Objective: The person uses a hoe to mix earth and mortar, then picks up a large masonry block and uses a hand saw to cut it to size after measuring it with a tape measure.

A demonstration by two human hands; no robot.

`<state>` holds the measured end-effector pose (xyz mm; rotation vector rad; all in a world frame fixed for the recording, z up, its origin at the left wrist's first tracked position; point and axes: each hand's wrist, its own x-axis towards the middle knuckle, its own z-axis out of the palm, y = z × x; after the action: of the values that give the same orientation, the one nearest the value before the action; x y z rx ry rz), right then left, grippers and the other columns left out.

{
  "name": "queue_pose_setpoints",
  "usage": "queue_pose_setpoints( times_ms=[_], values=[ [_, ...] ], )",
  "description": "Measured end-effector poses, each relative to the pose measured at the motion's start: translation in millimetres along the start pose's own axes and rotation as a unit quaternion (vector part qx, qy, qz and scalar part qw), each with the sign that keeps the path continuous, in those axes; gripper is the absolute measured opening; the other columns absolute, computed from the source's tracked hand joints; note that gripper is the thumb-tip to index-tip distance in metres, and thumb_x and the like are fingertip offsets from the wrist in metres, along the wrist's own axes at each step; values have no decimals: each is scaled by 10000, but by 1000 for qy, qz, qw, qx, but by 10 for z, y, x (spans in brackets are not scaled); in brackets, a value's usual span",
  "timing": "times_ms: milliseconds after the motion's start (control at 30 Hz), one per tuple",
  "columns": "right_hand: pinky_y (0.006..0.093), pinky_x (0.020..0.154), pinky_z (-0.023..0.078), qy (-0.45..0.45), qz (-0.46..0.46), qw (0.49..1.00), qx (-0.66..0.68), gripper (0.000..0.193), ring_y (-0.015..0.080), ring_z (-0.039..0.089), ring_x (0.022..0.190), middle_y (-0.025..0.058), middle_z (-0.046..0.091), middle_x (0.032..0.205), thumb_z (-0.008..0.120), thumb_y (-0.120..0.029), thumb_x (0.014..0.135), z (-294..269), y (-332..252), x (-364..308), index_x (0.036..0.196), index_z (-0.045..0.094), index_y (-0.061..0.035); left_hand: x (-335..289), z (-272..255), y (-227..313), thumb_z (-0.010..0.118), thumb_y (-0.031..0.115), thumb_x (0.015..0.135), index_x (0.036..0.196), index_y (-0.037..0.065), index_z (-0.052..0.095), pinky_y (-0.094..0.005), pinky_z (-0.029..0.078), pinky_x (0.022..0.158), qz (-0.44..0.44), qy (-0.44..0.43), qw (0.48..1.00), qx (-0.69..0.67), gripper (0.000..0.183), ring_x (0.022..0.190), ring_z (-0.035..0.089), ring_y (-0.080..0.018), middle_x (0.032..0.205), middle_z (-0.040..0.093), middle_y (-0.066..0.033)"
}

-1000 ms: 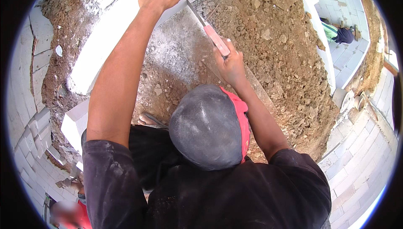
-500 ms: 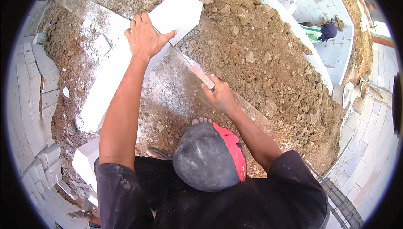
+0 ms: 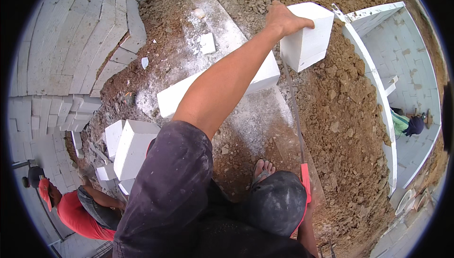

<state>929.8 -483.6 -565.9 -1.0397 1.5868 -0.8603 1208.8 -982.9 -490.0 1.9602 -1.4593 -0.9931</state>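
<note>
My left hand (image 3: 283,20) grips the top of a short white block (image 3: 309,38), fingers over its far edge and thumb on its upper face. Beside it lies a longer white block (image 3: 265,74), partly covered by my left forearm; a gap shows between the two. A hand saw (image 3: 296,111) reaches from the short block's lower corner back toward my knee, its blade long and thin. Its red handle (image 3: 305,178) is beside my dusty dark knee (image 3: 276,203). My right hand (image 3: 309,203) is at the handle's near end, its fingers mostly hidden by the knee.
A powder-dusted board (image 3: 222,17) runs under the blocks, with a small white offcut (image 3: 207,43) on it. More blocks (image 3: 135,149) stand near left, beside a person in red (image 3: 90,213). Loose soil (image 3: 350,130) and a pit wall (image 3: 373,73) are on the right; another person (image 3: 406,124) is inside.
The short block now stands apart from the long one and is turned. The saw has come away from the joint, and my right hand has drawn back beside my knee. The view has shifted.
</note>
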Motion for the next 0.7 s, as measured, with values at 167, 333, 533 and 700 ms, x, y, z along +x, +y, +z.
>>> queue_pose_setpoints(
  times_ms=[167, 333, 533, 700],
  values=[
    [298, 785, 519, 37, -66, 997, -35, 315, 138, 617, 905, 62, 659, 1059, 621, -59, 1016, -101, -257, 90, 1310, 586, 48, -329, -1171, -641, 878, 492, 668, 1354, -167, 506, -549, 449, 1081, -56, 40, 955, -289, 1021, 1261, 580, -406, 1330, 579, -287],
    [254, 638, 435, 186, -80, 979, 29, 236, 79, 519, 735, -7, 587, 865, 616, -186, 1054, -84, -379, 381, 1174, 613, 17, -755, -2220, -1826, 867, 493, 707, 1391, -136, 471, -571, 439, 1080, -99, 195, 898, -382, 1011, 1258, 551, -441, 1352, 539, -277],
    [240, 448, 249, 175, -91, 972, 130, 316, 43, 331, 506, -50, 383, 644, 613, -202, 1056, 9, -1009, 964, 830, 411, -112, -1722, -3123, -3406, 861, 560, 705, 1572, -5, 259, -594, 290, 1191, -205, 296, 818, -448, 1197, 1419, 358, -488, 1539, 329, -312],
    [241, 453, 271, 103, -171, 966, 167, 215, 48, 356, 528, -45, 442, 710, 596, -207, 1059, 545, -1933, 1487, 897, 501, -103, -2125, -3377, -4187, 802, 628, 749, 1609, -3, 228, -622, 226, 1200, -284, 281, 847, -351, 1212, 1478, 305, -477, 1613, 283, -310]
  ],
)
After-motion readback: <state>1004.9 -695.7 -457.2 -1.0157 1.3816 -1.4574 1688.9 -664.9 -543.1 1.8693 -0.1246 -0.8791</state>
